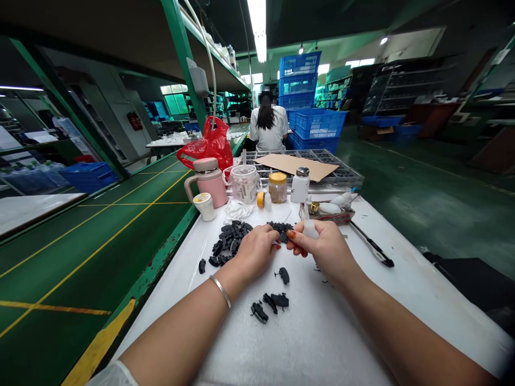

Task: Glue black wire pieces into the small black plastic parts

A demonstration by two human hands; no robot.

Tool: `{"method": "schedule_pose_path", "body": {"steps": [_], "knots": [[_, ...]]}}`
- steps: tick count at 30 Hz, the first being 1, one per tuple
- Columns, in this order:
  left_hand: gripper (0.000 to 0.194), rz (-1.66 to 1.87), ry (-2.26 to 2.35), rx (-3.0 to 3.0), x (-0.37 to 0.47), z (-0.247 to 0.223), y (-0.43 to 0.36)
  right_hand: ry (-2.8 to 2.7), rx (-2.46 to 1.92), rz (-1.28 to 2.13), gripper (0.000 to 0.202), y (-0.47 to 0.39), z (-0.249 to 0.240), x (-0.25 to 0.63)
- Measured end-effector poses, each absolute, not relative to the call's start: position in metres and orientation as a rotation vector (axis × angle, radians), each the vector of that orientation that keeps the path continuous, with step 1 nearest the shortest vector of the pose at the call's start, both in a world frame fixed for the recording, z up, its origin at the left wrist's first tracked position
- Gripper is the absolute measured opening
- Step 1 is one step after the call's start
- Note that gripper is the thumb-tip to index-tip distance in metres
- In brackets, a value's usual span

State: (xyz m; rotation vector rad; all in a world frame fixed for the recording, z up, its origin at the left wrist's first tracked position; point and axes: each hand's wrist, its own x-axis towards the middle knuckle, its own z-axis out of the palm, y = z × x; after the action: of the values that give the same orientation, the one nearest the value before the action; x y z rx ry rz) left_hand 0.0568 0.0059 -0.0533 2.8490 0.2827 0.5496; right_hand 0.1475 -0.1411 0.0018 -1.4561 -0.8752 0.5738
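Note:
My left hand, with a silver bangle on the wrist, has its fingers curled together beside a heap of small black plastic parts. What its fingertips hold, if anything, is hidden. Close to its right, my right hand is closed round a whitish translucent piece, whose kind I cannot make out. Its thumb and forefinger meet near a dark part between the two hands. Behind them lies a pile of tiny black pieces. Nearer to me, several curved black parts with thin prongs lie loose on the white table.
A pink mug, a clear tub, a yellow-lidded jar and a white bottle line the back. A black-handled tool lies at right. A green conveyor runs along the left. Ahead sits a person near blue crates.

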Motion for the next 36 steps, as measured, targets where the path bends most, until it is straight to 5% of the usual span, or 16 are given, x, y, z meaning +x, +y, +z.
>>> {"method": "schedule_pose_path", "body": {"steps": [7,15,28,36], "knots": [[0.005,0.566,0.278,2.752,0.057,-0.051,0.005,-0.923,-1.518,0.596,0.038,-0.140,0.002,0.147],[0.039,0.368,0.120,1.577,0.041,-0.023,0.004,-0.929,-1.531,0.565,0.033,-0.140,0.000,0.152],[0.026,0.535,0.273,1.594,0.032,-0.009,-0.001,-0.950,-1.583,0.337,0.045,-0.146,0.001,0.162],[0.019,0.619,0.389,1.754,0.034,-0.012,0.006,-1.091,-1.865,0.060,0.030,-0.161,0.023,0.171]]}}
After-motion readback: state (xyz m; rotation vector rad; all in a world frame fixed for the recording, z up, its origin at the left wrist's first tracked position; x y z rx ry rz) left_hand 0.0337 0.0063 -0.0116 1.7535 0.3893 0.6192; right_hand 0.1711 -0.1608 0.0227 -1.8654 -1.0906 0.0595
